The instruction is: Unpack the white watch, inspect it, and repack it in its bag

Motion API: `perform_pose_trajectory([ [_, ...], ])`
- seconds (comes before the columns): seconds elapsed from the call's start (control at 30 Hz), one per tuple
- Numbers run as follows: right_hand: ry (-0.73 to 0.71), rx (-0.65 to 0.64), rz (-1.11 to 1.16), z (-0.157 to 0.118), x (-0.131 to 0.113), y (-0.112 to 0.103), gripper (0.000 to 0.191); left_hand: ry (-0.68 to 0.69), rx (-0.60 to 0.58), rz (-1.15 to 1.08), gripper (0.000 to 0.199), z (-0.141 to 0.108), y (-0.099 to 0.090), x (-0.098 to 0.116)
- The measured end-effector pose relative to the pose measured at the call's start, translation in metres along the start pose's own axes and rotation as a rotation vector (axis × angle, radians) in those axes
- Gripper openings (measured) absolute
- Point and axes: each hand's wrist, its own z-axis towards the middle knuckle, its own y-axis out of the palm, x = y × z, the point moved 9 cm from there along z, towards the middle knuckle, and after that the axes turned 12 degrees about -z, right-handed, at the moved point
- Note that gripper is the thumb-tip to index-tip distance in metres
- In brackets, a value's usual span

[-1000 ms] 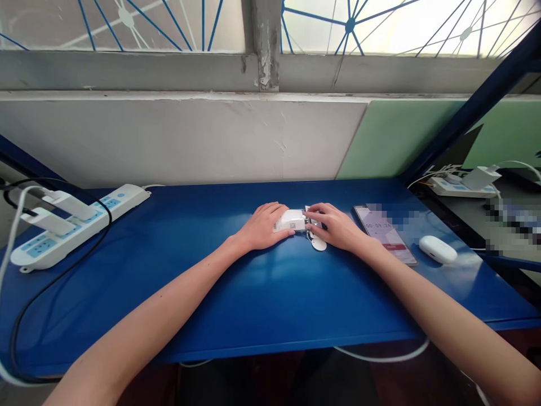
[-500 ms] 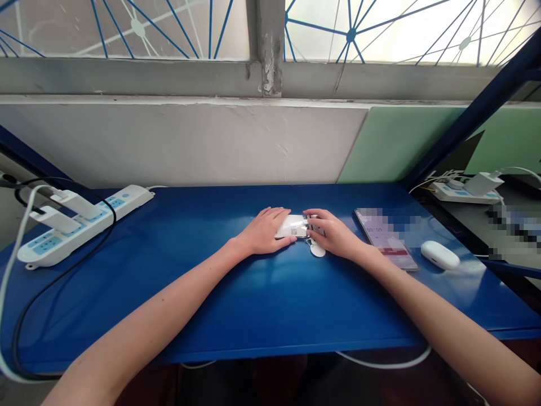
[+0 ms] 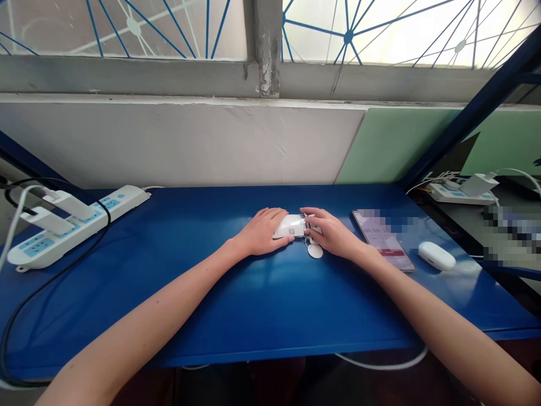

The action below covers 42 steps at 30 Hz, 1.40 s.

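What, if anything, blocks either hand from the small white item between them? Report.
Nothing visible: the left hand covers one end of the small white item; the right hand is at the other. The round white tag lies on the near side, not between.
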Motion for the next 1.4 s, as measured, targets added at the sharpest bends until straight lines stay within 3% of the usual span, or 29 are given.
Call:
perform_pose_trajectory([
  [0.83,-0.061,-0.098,0.016,-0.006,0.024,-0.024,0.028,-0.026,-0.009,-0.03,0.056,0.0,0.0,-0.002],
  [1.1,-0.008,-0.111,-0.054,-0.011,0.031,-0.027,0.029,-0.038,-0.029,-0.019,0.061,0.0,0.0,-0.003],
  [1.27,-0.038,-0.092,-0.071,-0.009,0.02,-0.017,0.044,-0.03,-0.02,-0.029,0.06,0.001,-0.001,0.0],
  [1.4,-0.022,-0.144,-0.1,-0.009,0.018,-0.004,0.044,-0.034,-0.017,-0.026,0.06,0.001,-0.001,-0.001],
])
